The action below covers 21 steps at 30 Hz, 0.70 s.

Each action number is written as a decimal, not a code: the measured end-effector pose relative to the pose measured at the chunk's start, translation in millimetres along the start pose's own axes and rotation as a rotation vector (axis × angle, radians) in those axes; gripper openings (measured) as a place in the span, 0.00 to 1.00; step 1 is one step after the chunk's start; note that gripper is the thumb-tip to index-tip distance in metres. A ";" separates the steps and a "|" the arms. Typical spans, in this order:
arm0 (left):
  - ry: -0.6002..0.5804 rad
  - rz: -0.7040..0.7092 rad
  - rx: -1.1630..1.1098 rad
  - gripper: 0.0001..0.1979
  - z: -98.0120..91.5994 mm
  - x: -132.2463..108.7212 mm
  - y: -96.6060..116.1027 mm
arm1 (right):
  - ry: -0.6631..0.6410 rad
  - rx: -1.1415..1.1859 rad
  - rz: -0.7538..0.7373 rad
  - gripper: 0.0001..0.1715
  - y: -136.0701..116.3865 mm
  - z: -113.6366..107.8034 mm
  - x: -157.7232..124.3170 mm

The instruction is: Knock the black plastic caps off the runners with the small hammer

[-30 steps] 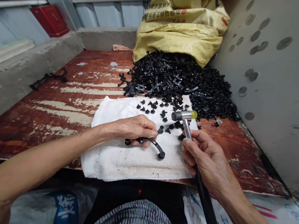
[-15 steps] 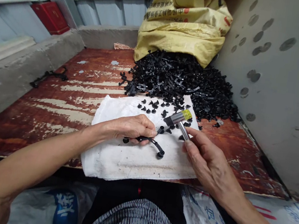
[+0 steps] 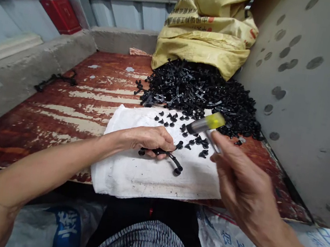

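Observation:
My left hand [image 3: 156, 140] is closed around a black branched plastic part [image 3: 174, 162] with round ends, low over a white cloth [image 3: 132, 180]. Its arms stick out past my fingers; the middle is hidden under them. In my right hand [image 3: 238, 170] is a small mallet [image 3: 204, 123] with a dark face on one end and a yellow one on the other. The mallet head is smeared by motion and hangs above the cloth, up and to the right of the black part. Several small black round-headed pegs [image 3: 171, 124] lie on the cloth beyond my left hand.
A big heap of black parts [image 3: 188, 90] spills from a yellow woven sack [image 3: 202, 51] at the back. Another branched black part [image 3: 56, 79] lies at the left wall. A pale panel [image 3: 303, 118] closes off the right side. A red box [image 3: 60, 14] sits on the left ledge.
My right hand has lifted the mallet up and a little to the right, nearer the camera. My left hand keeps its hold on the black part. The view has shifted slightly.

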<state>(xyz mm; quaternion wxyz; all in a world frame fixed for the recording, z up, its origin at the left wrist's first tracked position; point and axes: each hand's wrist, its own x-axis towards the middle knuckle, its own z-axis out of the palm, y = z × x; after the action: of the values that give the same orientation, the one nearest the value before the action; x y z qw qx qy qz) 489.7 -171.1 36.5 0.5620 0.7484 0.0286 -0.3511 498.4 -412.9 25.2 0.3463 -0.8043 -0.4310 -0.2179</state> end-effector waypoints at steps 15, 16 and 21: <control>0.033 0.068 0.048 0.15 6.5 -1.3 -2.9 | -0.185 -0.050 0.039 0.28 2.8 8.4 -11.6; 0.048 0.072 0.091 0.15 6.9 -5.4 -0.2 | -0.214 -0.027 0.082 0.26 4.0 9.3 -12.0; 0.465 0.051 0.274 0.14 -44.2 -53.1 3.3 | -0.074 0.334 0.444 0.24 7.2 11.7 -9.5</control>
<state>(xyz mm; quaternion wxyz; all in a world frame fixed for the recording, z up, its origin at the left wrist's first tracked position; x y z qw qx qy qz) 473.0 -115.6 74.2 0.4426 0.8784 0.0903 -0.1560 500.1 -412.1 8.6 0.4976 -0.8181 -0.2863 -0.0331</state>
